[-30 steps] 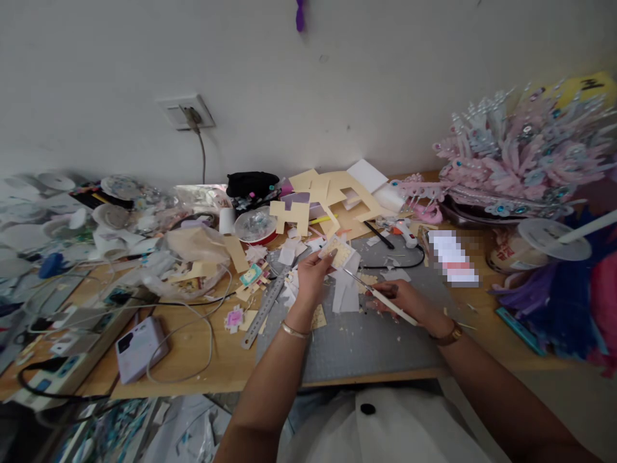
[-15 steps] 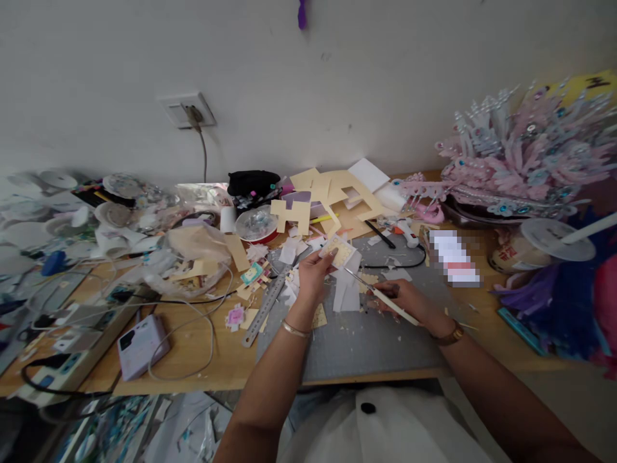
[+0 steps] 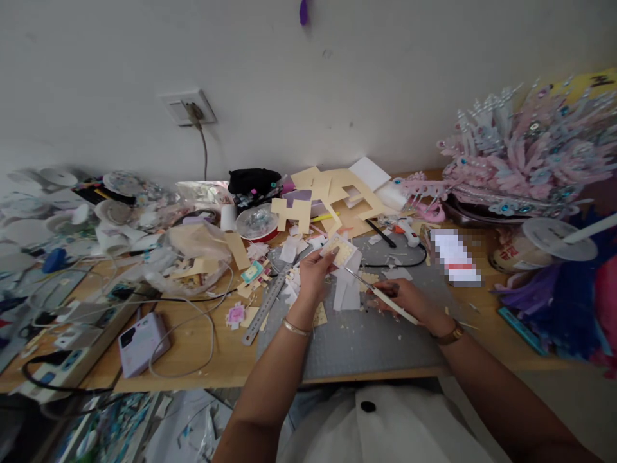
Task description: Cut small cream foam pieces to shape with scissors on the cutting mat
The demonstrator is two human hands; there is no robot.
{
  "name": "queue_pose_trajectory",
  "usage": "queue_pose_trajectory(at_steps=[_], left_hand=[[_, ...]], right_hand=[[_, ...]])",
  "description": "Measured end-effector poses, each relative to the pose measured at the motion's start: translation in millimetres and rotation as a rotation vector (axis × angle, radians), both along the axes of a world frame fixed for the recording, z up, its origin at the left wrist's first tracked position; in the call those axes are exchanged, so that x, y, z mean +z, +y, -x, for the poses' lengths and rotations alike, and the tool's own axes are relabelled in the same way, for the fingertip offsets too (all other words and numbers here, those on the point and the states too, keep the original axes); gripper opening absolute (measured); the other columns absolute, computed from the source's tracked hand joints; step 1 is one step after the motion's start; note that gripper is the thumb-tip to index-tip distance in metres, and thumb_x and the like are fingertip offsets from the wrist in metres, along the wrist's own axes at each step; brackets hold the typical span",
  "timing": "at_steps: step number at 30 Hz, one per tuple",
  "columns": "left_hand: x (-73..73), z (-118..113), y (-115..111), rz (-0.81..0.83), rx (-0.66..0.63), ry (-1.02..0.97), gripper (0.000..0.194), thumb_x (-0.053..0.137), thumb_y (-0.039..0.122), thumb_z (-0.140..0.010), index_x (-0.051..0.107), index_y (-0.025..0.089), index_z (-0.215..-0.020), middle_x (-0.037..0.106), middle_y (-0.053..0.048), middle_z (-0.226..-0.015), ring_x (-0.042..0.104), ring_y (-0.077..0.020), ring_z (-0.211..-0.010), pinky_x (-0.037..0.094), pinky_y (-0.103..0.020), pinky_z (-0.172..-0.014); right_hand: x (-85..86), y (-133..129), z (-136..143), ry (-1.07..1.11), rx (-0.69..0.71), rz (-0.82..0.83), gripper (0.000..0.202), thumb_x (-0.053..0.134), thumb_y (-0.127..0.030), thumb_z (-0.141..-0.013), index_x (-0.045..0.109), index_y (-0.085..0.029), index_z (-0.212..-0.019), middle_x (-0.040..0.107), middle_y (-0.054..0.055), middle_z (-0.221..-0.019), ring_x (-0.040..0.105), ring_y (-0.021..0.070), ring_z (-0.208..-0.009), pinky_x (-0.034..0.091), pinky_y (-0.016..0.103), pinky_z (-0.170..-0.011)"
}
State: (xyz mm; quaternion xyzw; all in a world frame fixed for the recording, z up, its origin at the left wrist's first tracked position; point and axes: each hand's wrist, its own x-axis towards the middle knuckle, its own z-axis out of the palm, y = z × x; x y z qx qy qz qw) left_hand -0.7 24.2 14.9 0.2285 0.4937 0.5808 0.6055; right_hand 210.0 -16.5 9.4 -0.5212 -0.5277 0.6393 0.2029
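Observation:
Over the grey cutting mat (image 3: 366,354), my left hand (image 3: 314,273) pinches a small piece of patterned cream card (image 3: 341,251) with white paper about it. My right hand (image 3: 405,299) is closed around scissors (image 3: 393,305) with a long cream handle. Their metal blades point up and left, at the lower edge of the card; whether they touch it I cannot tell. Beneath lie white paper strips (image 3: 346,294) and small scraps. Beside my left wrist, a metal ruler (image 3: 264,310) lies slanted across the mat's left edge.
Cut cream sheets (image 3: 318,186) lie against the wall. A glue gun (image 3: 409,233) with its black cord is behind my right hand. A lidded drink cup (image 3: 523,251) and a pink beaded headdress (image 3: 520,161) stand right. On the left are a power strip (image 3: 87,341) and a lilac device (image 3: 143,344).
The view has shifted very slightly. Both hands keep nearly the same place and hold, with the blades still at the card's lower edge.

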Motion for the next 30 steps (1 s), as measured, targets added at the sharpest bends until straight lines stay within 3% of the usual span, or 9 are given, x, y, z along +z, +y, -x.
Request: queue_pose_trajectory(at_steps=[6, 14, 20, 30], left_hand=[[0.7, -1.7, -0.3, 0.005, 0.01, -0.008, 0.05, 0.092, 0.046, -0.034, 0.073, 0.015, -0.068, 0.071, -0.002, -0.069, 0.061, -0.0115, -0.059, 0.05, -0.024, -0.058], [-0.9, -1.2, 0.3, -0.005, 0.007, 0.004, 0.052, 0.092, 0.049, -0.034, 0.073, 0.015, -0.069, 0.071, -0.003, -0.069, 0.061, -0.0114, -0.06, 0.05, -0.024, -0.059], [1.0, -1.3, -0.4, -0.001, 0.006, 0.008, 0.052, 0.092, 0.049, -0.033, 0.072, 0.015, -0.067, 0.07, -0.002, -0.066, 0.06, -0.0107, -0.058, 0.049, -0.023, -0.058], [1.6, -0.9, -1.0, -0.012, 0.003, 0.033, 0.049, 0.091, 0.048, -0.038, 0.072, 0.015, -0.069, 0.07, -0.002, -0.068, 0.061, -0.0119, -0.061, 0.05, -0.024, -0.06]], right_hand=[[5.3, -0.5, 1.2, -0.021, 0.019, -0.033, 0.054, 0.084, -0.044, -0.055, 0.078, -0.016, -0.1, 0.075, 0.007, -0.084, 0.062, 0.0149, -0.058, 0.043, 0.023, -0.045], [5.4, -2.0, 3.8, 0.027, -0.046, 0.072, 0.049, 0.082, -0.044, -0.057, 0.078, -0.016, -0.097, 0.073, 0.003, -0.071, 0.054, 0.0109, -0.048, 0.039, 0.021, -0.041], [4.8, -1.0, 1.7, -0.007, 0.002, -0.028, 0.047, 0.082, -0.038, -0.055, 0.078, -0.016, -0.097, 0.075, 0.005, -0.08, 0.061, 0.0148, -0.057, 0.041, 0.022, -0.044], [4.5, -0.3, 2.3, -0.023, 0.032, -0.117, 0.041, 0.08, -0.038, -0.061, 0.079, -0.016, -0.095, 0.077, 0.007, -0.091, 0.069, 0.023, -0.077, 0.052, 0.03, -0.065]])
